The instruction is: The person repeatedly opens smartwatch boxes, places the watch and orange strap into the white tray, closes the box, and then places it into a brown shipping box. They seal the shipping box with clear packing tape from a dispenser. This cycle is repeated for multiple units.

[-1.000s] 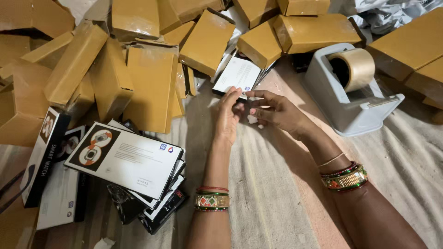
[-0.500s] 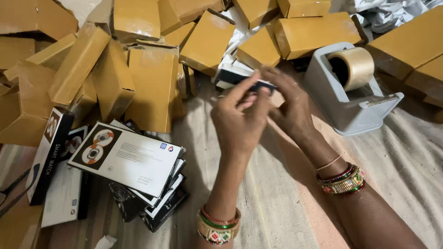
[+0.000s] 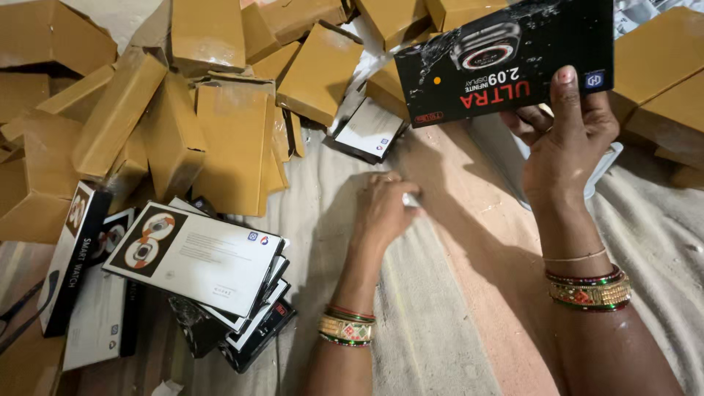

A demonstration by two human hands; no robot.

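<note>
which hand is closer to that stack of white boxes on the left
Left. The left hand rests on the cloth just right of the stack of white boxes; the right hand is raised farther right, holding a black box.

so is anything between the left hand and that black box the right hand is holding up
Nothing visible does. The left hand rests low on the cloth, while the right hand holds the black box raised above it. Between the two there is only open air over bare cloth.

tape dispenser point(image 3: 606, 165): mostly hidden behind right hand point(image 3: 568, 143) | black box point(image 3: 506, 55): top cut off
</note>
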